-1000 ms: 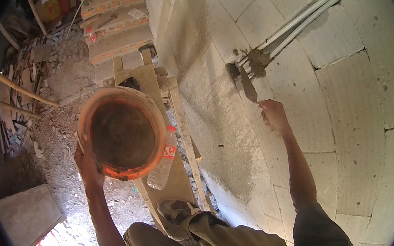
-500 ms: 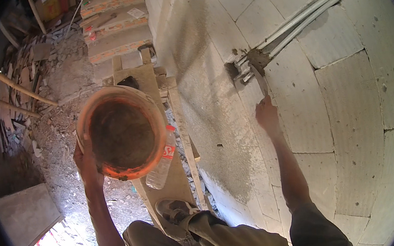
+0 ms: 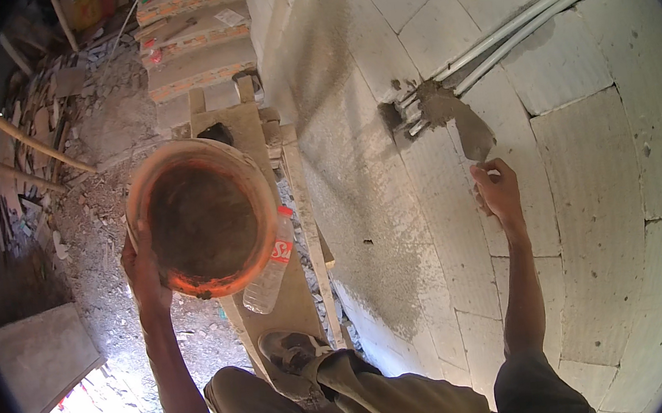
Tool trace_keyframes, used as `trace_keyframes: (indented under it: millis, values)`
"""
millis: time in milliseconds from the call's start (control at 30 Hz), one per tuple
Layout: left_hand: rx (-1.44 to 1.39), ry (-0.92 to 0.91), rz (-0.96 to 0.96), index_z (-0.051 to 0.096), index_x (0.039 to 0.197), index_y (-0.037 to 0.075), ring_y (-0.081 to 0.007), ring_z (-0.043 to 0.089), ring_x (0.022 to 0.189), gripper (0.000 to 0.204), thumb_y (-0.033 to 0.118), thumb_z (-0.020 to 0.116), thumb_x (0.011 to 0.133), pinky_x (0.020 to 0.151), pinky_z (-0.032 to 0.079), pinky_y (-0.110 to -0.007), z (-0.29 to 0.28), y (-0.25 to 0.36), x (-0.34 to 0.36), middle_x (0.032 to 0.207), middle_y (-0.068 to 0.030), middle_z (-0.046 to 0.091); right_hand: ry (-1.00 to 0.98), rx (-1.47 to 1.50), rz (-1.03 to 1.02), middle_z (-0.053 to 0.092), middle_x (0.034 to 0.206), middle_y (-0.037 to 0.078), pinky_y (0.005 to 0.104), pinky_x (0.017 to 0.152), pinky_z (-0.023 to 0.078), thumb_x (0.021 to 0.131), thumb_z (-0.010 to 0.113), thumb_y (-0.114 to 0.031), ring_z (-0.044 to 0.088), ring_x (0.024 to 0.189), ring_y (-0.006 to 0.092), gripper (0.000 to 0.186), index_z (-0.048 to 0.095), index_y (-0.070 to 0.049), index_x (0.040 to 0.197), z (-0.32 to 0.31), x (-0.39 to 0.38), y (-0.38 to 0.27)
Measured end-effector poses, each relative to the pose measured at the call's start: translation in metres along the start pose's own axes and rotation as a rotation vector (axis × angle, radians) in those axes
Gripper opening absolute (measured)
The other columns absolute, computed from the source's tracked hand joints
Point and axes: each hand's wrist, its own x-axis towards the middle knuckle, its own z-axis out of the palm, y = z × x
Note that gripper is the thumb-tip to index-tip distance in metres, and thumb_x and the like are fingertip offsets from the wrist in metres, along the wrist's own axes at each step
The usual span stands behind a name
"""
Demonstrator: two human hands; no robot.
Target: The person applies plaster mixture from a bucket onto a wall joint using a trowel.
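My left hand (image 3: 144, 270) grips the near left rim of an orange bucket (image 3: 263, 189), which has grey mortar (image 3: 202, 220) inside. At the block wall on the right, my right hand (image 3: 499, 191) is closed around the handle of a pointed trowel (image 3: 474, 133); the handle is mostly hidden in my fingers. The trowel's blade lies close to the wall, its tip by a patch of dark wet mortar (image 3: 438, 105). That patch sits where white pipes (image 3: 521, 23) run in a chase and end at a dark hole (image 3: 391, 115).
Below me is a narrow wooden plank (image 3: 298, 315) with my shoe (image 3: 290, 352) on it. A clear plastic bottle (image 3: 263, 292) with a red cap lies beside the bucket. Brick-edged steps (image 3: 203, 67) rise beyond. Rubble, scrap wood (image 3: 40, 124) and poles (image 3: 34, 141) lie to the left.
My right hand has moved right and slightly down along the wall, and the trowel blade has turned to show its broad face. The bucket has barely shifted in my left hand.
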Motion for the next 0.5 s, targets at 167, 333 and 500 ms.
trace_keyframes:
  millis: [167,333,500]
  values:
    - [0.391,0.179,0.021,0.062,0.140,-0.002,-0.0166,0.066,0.112,0.060,0.047,0.064,0.106,0.097,0.054,-0.034,0.005,-0.002,-0.003,0.127,-0.0095,0.070,0.122,-0.169,-0.014,0.058,0.067,0.001,0.0282,0.042,0.037,0.102,0.069,-0.024,0.050,0.048,0.0078,0.023,0.066,-0.002,0.099,-0.008,-0.043,-0.001]
    - [0.356,0.123,0.144,0.072,0.125,0.000,-0.0079,0.050,0.080,0.048,0.043,0.067,0.106,0.067,0.042,-0.030,0.031,-0.001,-0.010,0.088,0.0011,0.059,-0.321,-0.147,-0.293,0.062,0.074,0.006,0.0298,0.056,0.046,0.105,0.062,-0.018,0.058,0.061,0.0109,0.020,0.067,0.001,0.109,0.053,-0.126,-0.041]
    - [0.376,0.063,0.102,0.073,0.123,0.000,-0.0018,0.044,0.073,0.036,0.032,0.068,0.107,0.061,0.037,-0.024,0.050,0.017,-0.024,0.081,0.0071,0.054,-0.561,-0.397,-0.727,0.074,0.095,0.020,0.0477,0.072,0.061,0.104,0.065,-0.023,0.076,0.084,0.0374,0.024,0.069,0.000,0.110,0.169,-0.153,-0.082]
